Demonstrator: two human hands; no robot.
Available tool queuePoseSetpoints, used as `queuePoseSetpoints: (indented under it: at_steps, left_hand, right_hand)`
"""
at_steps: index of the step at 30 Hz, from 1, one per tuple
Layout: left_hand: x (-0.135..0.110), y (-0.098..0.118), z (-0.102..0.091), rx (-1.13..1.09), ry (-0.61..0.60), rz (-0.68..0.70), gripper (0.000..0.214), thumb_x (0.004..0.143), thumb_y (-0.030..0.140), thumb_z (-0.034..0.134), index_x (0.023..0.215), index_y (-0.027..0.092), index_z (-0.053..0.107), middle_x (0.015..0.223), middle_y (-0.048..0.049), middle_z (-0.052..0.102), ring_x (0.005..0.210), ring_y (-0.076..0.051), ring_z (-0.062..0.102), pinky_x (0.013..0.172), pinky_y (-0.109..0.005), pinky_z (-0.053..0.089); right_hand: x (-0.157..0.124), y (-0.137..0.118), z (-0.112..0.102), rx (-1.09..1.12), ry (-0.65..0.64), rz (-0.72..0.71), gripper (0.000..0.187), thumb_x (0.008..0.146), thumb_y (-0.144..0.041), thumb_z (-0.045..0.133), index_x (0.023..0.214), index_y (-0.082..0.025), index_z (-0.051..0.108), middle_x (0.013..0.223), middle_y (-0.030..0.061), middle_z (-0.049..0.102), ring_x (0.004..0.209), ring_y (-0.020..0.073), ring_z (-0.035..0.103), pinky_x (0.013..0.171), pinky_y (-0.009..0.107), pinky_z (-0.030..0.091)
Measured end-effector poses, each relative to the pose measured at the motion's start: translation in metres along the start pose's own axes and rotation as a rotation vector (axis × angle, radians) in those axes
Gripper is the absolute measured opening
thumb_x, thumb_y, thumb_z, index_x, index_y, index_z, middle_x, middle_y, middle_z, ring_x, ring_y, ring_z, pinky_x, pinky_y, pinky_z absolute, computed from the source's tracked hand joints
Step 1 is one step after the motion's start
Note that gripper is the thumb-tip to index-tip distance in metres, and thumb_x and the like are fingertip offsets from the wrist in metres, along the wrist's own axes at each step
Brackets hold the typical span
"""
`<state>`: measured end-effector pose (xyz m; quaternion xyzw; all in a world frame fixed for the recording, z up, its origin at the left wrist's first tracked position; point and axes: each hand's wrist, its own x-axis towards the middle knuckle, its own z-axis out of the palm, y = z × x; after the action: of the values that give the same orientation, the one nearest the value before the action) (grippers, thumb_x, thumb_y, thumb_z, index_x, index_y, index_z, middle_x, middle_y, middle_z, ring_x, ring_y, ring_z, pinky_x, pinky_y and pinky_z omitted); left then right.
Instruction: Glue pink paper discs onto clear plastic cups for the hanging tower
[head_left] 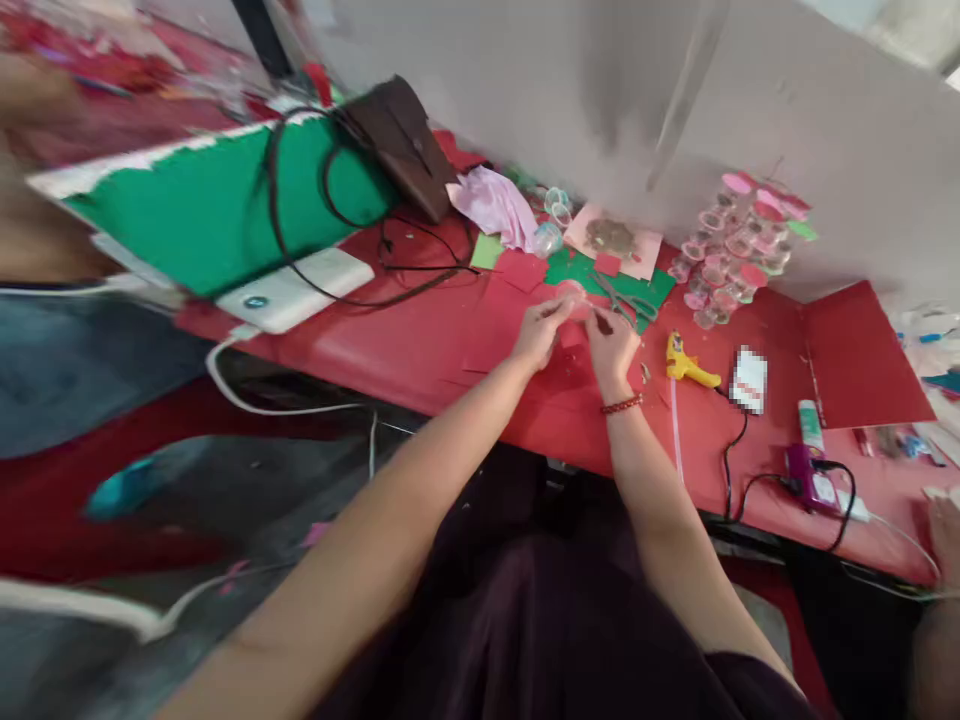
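Observation:
Over the red table, my left hand and my right hand are close together, with fingers closed. Between their fingertips is a small, round, pinkish translucent piece; blur hides its exact kind. Red paper sheets lie beneath and beside my left hand. Just beyond my right hand, a pair of scissors rests on a green sheet. A yellow glue gun lies to the right of that hand, with a pale pink ribbon strip near it.
Small clear cups with pink and red discs are stacked by the wall. A white power bank, dark cable and brown bag occupy the left. Rightward are a purple adapter, glue stick and another person's hand.

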<state>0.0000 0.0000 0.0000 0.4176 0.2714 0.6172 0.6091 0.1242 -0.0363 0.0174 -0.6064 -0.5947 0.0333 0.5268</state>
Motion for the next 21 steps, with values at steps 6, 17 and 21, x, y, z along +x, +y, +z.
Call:
queuePoseSetpoints:
  at_steps: [6, 17, 21]
  left_hand:
    - [-0.0026, 0.0017, 0.0029, 0.147, -0.003, 0.113, 0.046, 0.077, 0.063, 0.084, 0.1, 0.023, 0.086, 0.125, -0.0126, 0.08, 0.134, -0.033, 0.067, 0.126, -0.053, 0.042]
    - [-0.0069, 0.0059, 0.0064, 0.263, -0.035, 0.171, 0.042, 0.084, 0.061, 0.078, 0.102, 0.024, 0.086, 0.125, -0.0104, 0.081, 0.132, -0.031, 0.068, 0.121, -0.048, 0.047]
    - [-0.0042, 0.0047, 0.0052, 0.191, 0.006, 0.154, 0.042, 0.081, 0.06, 0.081, 0.102, 0.023, 0.086, 0.125, -0.0108, 0.081, 0.134, -0.032, 0.068, 0.123, -0.05, 0.046]
  right_hand:
    - [-0.0007, 0.0018, -0.0013, -0.016, -0.042, 0.01, 0.022, 0.096, -0.027, 0.062, 0.099, -0.019, 0.083, 0.101, 0.0099, 0.084, 0.092, 0.0218, 0.077, 0.092, 0.038, 0.06]
    - [0.0025, 0.0015, -0.0038, 0.02, -0.017, 0.115, 0.015, 0.085, -0.02, 0.067, 0.09, -0.018, 0.081, 0.092, 0.0078, 0.083, 0.084, 0.021, 0.075, 0.085, 0.035, 0.059]
    - [0.0023, -0.0016, -0.0049, 0.077, -0.027, 0.094, 0.019, 0.089, -0.024, 0.064, 0.094, -0.019, 0.081, 0.095, 0.0068, 0.083, 0.084, 0.0194, 0.075, 0.085, 0.034, 0.06]
